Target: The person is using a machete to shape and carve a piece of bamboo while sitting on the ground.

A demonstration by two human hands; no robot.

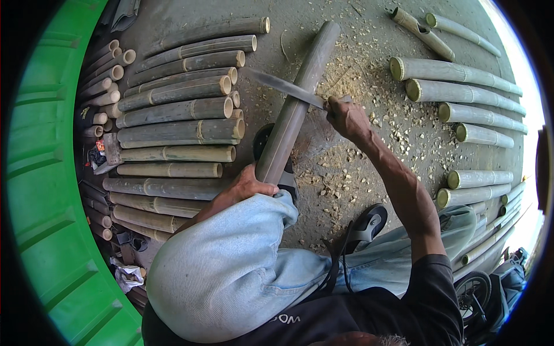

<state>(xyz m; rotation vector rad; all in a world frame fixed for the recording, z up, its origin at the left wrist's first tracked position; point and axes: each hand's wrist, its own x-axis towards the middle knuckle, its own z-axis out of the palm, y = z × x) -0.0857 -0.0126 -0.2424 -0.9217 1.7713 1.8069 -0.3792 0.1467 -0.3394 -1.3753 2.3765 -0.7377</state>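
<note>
Covering most of the view: grey floor [262,43], with a green ribbed panel [46,150] along the left. Next down, a row of cut bamboo lengths [179,132] lies left, more bamboo pieces [461,75] right. Bent jeans knee [213,259] in the foreground.

Bamboo pole [289,122] runs slanted from beside the knee to the far side, front and centre. My take: pin its near end hard so it can't roll, and turn it between passes, not mid-pass.

Long knife [272,82] sits crosswise over the pole, blade motion-blurred; can't tell if the edge is touching. I'd go low angle, light even strokes, edge travelling away from knee and holding fingers. Stop short if it digs in.

Left hand [251,183]: wrapped on the pole's near end, right by the knee; some fingers hidden. Pole extends forward from it, angling right. Right hand [351,120]: clenched on the knife handle, so the pole is just to its left, bridged by the blade, not held by that hand.

Smallest: pale chips [336,187] scattered right of the pole.
</note>
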